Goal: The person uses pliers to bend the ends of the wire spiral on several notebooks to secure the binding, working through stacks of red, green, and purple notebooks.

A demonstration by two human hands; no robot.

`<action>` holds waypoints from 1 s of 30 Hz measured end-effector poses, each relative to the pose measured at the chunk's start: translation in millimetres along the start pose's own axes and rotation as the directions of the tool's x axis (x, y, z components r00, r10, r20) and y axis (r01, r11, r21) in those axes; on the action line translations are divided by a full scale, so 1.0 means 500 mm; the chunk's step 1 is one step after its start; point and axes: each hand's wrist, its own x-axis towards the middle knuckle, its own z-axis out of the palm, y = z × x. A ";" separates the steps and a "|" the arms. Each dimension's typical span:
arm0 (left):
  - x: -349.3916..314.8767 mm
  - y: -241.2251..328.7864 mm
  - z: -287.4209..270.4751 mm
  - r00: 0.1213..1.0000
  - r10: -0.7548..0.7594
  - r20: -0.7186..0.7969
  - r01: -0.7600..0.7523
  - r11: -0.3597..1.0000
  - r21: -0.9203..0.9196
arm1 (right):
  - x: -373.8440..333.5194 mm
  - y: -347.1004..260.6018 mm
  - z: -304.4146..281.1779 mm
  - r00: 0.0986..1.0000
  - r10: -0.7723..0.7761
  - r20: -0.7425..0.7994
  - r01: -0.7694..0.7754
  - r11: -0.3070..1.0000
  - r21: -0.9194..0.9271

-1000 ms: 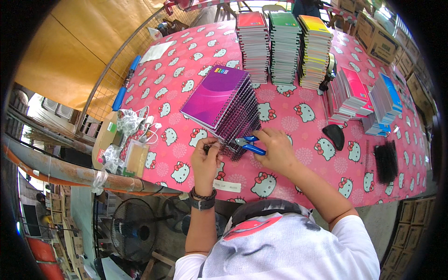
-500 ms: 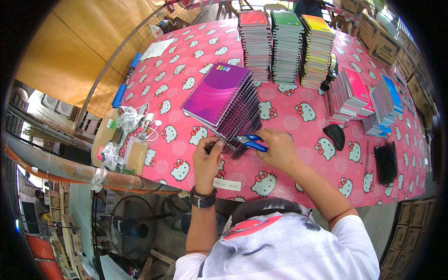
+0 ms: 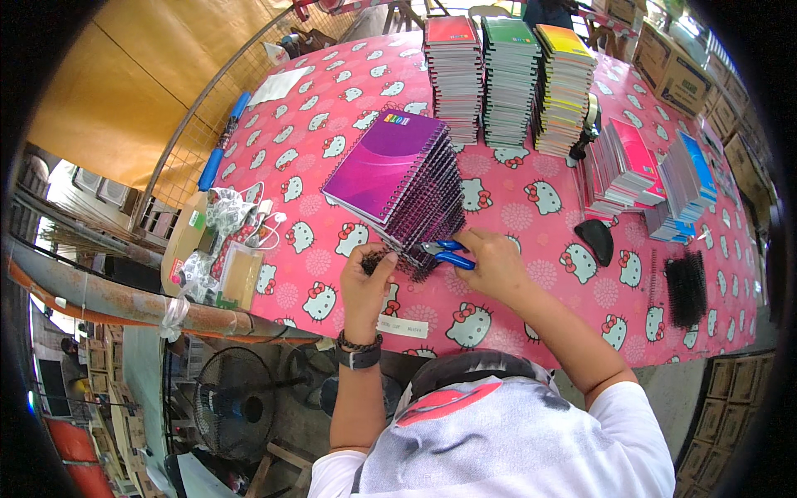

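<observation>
A leaning stack of purple spiral notebooks (image 3: 378,170) stands in front of me, its black coil bindings facing right and toward me. My right hand (image 3: 496,264) grips blue-handled pliers (image 3: 452,256), whose metal jaws touch the coil ends at the stack's near corner. Just left of the jaws, my left hand (image 3: 365,286) is closed with thumb and fingers around dark, curly binding coil (image 3: 373,262). More black coil hangs between the two hands. Exactly what the jaws bite on is too small to tell.
Tall stacks of red (image 3: 452,79), green (image 3: 508,83) and yellow notebooks (image 3: 564,91) stand at the back. To the right are pink (image 3: 628,158) and blue notebooks (image 3: 696,170), a black mouse-shaped object (image 3: 594,242) and black coils (image 3: 686,290). A paper strip (image 3: 403,326) lies near the table's front edge.
My left hand has shifted slightly, and more of the dark coil shows in its fingers. The right hand and the pliers stay nearly in place.
</observation>
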 end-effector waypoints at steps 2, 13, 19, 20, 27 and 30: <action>0.000 -0.003 -0.006 0.999 -0.015 0.029 0.017 0.999 -0.050 | 0.003 0.003 0.004 0.981 -0.143 -0.128 0.128 0.984 -0.120; 0.007 -0.016 0.002 0.989 0.149 0.015 -0.148 0.956 0.254 | -0.002 0.011 0.021 0.999 -0.022 0.047 0.025 0.998 -0.051; 0.018 -0.023 -0.015 0.997 -0.062 0.033 0.064 0.997 -0.040 | -0.003 0.008 0.024 0.976 -0.169 -0.134 0.141 0.970 -0.196; 0.018 -0.023 -0.012 0.996 -0.072 0.051 0.075 0.995 -0.066 | 0.000 0.007 0.029 0.974 -0.180 -0.139 0.150 0.967 -0.207; 0.015 -0.020 -0.001 0.996 0.084 0.040 -0.092 0.956 0.278 | 0.011 -0.002 0.028 0.994 0.022 0.111 -0.012 0.996 -0.088; 0.022 -0.037 -0.011 0.996 0.086 0.030 -0.090 0.967 0.238 | -0.001 0.009 0.032 0.993 0.064 0.095 -0.057 0.995 -0.078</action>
